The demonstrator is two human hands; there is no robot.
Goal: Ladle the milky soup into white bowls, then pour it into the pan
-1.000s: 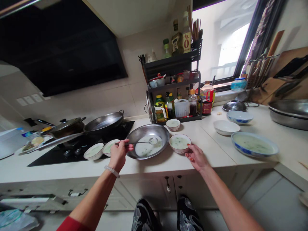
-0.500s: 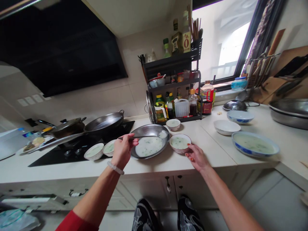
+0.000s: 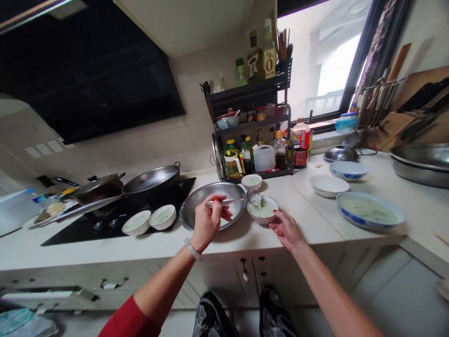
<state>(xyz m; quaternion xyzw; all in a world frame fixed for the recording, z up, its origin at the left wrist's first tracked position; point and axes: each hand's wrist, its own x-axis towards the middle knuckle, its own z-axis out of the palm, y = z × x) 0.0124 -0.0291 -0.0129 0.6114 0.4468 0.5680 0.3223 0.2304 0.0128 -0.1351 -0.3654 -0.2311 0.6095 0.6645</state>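
Observation:
My left hand [image 3: 209, 219] is closed round the handle of a metal ladle [image 3: 231, 201], above the wide steel basin [image 3: 191, 203] of pale soup. The ladle's head is tilted over the small bowl [image 3: 264, 215] to the right of the basin, with pale soup at its lip. My right hand [image 3: 286, 228] grips that bowl's right rim between thumb and fingers. Another small filled bowl [image 3: 251, 182] stands behind it. Left of the basin, two more filled bowls, one nearer [image 3: 162, 217] and one farther left [image 3: 136, 223], sit at the hob's edge.
A black rack [image 3: 250, 124] with bottles stands against the wall. A wok [image 3: 150, 180] and a lidded pan [image 3: 98, 186] are on the hob [image 3: 80, 230]. To the right are a white bowl [image 3: 329, 186], a blue-white bowl [image 3: 348, 170] and a large soup dish [image 3: 370, 209].
My left hand has moved right with the ladle, whose head went from over the basin to over the small bowl. My right hand stays at the bowl's rim.

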